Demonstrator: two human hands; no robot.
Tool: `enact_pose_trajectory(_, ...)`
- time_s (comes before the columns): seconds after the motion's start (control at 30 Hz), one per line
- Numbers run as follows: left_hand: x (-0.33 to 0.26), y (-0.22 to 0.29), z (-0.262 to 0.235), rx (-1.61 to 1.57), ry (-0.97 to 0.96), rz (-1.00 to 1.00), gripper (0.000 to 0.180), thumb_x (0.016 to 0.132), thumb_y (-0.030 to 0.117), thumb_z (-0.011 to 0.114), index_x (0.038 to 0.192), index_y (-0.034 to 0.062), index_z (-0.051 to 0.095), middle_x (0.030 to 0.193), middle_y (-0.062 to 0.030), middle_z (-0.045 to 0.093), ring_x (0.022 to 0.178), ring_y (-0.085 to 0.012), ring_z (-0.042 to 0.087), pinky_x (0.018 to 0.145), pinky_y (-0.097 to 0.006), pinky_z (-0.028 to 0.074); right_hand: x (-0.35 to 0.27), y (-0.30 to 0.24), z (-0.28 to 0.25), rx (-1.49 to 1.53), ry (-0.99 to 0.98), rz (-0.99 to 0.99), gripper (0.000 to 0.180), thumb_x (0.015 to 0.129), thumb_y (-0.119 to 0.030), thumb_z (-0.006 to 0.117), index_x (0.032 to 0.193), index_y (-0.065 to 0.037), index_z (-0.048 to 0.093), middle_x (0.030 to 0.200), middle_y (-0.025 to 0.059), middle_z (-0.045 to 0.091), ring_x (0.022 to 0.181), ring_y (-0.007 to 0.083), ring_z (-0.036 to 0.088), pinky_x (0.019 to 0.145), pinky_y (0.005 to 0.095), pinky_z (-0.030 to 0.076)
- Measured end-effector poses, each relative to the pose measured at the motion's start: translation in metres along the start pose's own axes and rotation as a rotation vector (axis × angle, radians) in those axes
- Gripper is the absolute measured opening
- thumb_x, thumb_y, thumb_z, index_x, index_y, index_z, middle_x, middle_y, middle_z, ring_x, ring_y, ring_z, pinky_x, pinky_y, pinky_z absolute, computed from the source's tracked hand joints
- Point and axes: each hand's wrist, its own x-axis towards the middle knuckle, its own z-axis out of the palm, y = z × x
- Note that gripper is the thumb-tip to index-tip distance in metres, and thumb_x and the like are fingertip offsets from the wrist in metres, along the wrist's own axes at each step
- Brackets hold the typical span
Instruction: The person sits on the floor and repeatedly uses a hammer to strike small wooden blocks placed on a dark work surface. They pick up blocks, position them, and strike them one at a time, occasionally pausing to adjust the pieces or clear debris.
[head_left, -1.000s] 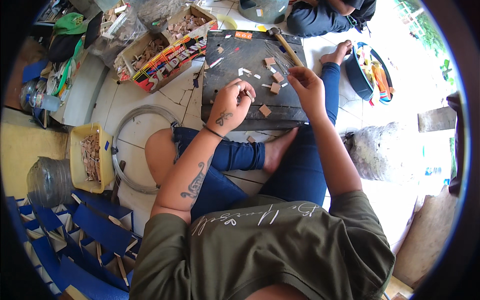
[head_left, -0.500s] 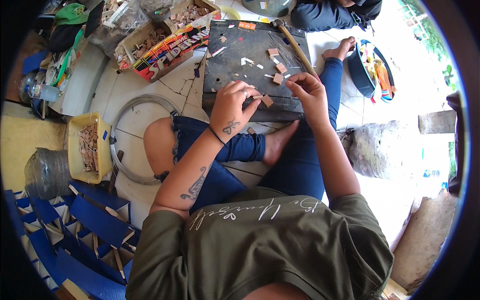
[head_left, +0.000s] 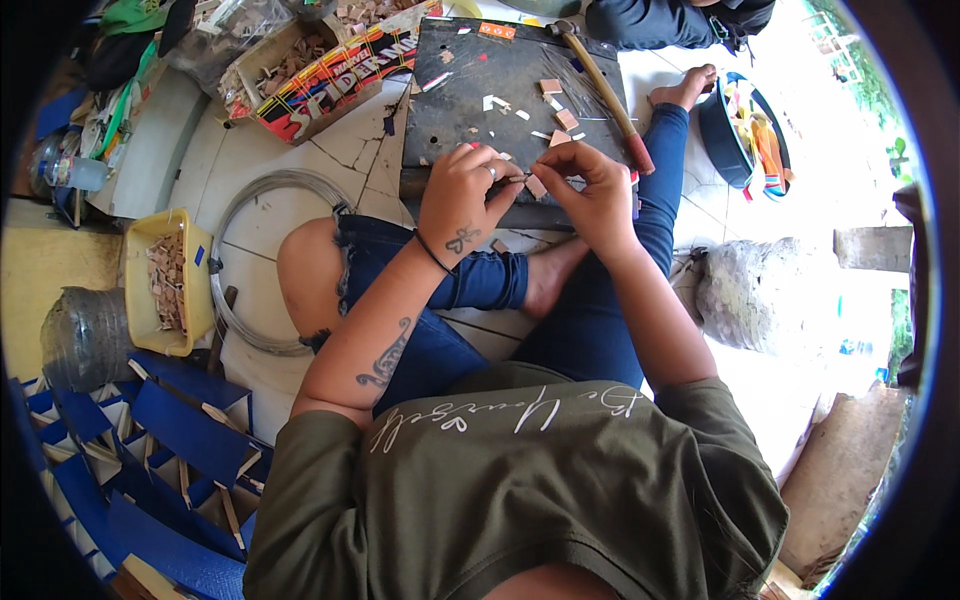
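Observation:
I sit cross-legged on a tiled floor facing a dark work board (head_left: 470,85). My left hand (head_left: 465,195) and my right hand (head_left: 590,185) meet at the board's near edge, both pinching a small pinkish-brown piece (head_left: 535,186) between their fingertips. A thin light sliver pokes out from my left fingers. Several similar small pieces (head_left: 560,115) and white slivers lie scattered on the board. A hammer (head_left: 600,85) with a wooden handle lies diagonally along the board's right side.
A yellow tub (head_left: 165,280) of brown pieces and a wire coil (head_left: 240,260) lie at my left. Blue folded cards (head_left: 150,440) pile at lower left. A colourful cardboard box (head_left: 320,70) sits beyond. A dark bowl (head_left: 740,130) and a grey sack (head_left: 760,295) are right. Another person (head_left: 680,15) sits opposite.
Both hands have drawn back from the middle of the board to its near edge and come together on the small piece.

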Motion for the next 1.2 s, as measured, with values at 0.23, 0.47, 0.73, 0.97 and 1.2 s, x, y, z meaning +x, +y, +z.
enact_pose_trajectory(0.23, -0.0013, 0.0001, 0.0006, 0.009, 0.008, -0.029, 0.006, 0.078, 0.017, 0.073, 0.081, 0.0114, 0.072, 0.081, -0.0021, 0.062, 0.082, -0.0243, 0.059, 0.074, -0.038, 0.044, 0.0012, 0.0025, 0.0024, -0.064, 0.002, -0.045, 0.010, 0.078, -0.003, 0.074, 0.086, -0.001, 0.068, 0.080, 0.0091, 0.070, 0.071, 0.0161, 0.068, 0.068, 0.0286, 0.053)
enact_pose_trajectory(0.47, -0.0013, 0.0010, 0.0009, 0.023, 0.016, -0.031, 0.007, 0.078, 0.018, 0.073, 0.080, 0.0112, 0.072, 0.079, -0.0016, 0.061, 0.082, -0.0241, 0.058, 0.073, -0.038, 0.044, 0.0010, 0.0034, 0.0045, -0.079, 0.007, -0.070, 0.011, 0.079, -0.005, 0.074, 0.087, -0.001, 0.068, 0.081, 0.0100, 0.070, 0.071, 0.0178, 0.068, 0.067, 0.0296, 0.053)
enact_pose_trajectory(0.73, -0.0013, 0.0013, 0.0008, 0.030, 0.015, -0.027, 0.007, 0.079, 0.018, 0.073, 0.080, 0.0112, 0.072, 0.078, -0.0015, 0.060, 0.081, -0.0241, 0.058, 0.073, -0.038, 0.044, 0.0019, 0.0002, 0.0033, -0.099, -0.009, -0.097, 0.010, 0.079, -0.003, 0.073, 0.087, -0.001, 0.068, 0.081, 0.0106, 0.069, 0.072, 0.0186, 0.068, 0.067, 0.0300, 0.053)
enact_pose_trajectory(0.97, -0.0014, 0.0004, 0.0012, 0.021, 0.018, -0.019, 0.007, 0.079, 0.018, 0.073, 0.080, 0.0110, 0.071, 0.079, -0.0014, 0.061, 0.081, -0.0239, 0.058, 0.073, -0.038, 0.044, 0.0026, 0.0013, 0.0028, -0.101, -0.014, -0.120, 0.010, 0.079, -0.003, 0.073, 0.087, 0.000, 0.067, 0.082, 0.0106, 0.068, 0.072, 0.0189, 0.068, 0.067, 0.0302, 0.053)
enact_pose_trajectory(1.2, 0.0000, 0.0042, -0.0005, 0.004, -0.001, -0.064, 0.007, 0.078, 0.016, 0.073, 0.079, 0.0095, 0.071, 0.083, -0.0024, 0.064, 0.084, -0.0247, 0.060, 0.074, -0.038, 0.045, 0.0075, 0.0022, 0.0009, -0.118, -0.061, -0.188, 0.010, 0.079, -0.004, 0.073, 0.086, -0.001, 0.067, 0.079, 0.0108, 0.065, 0.071, 0.0222, 0.065, 0.065, 0.0320, 0.052)
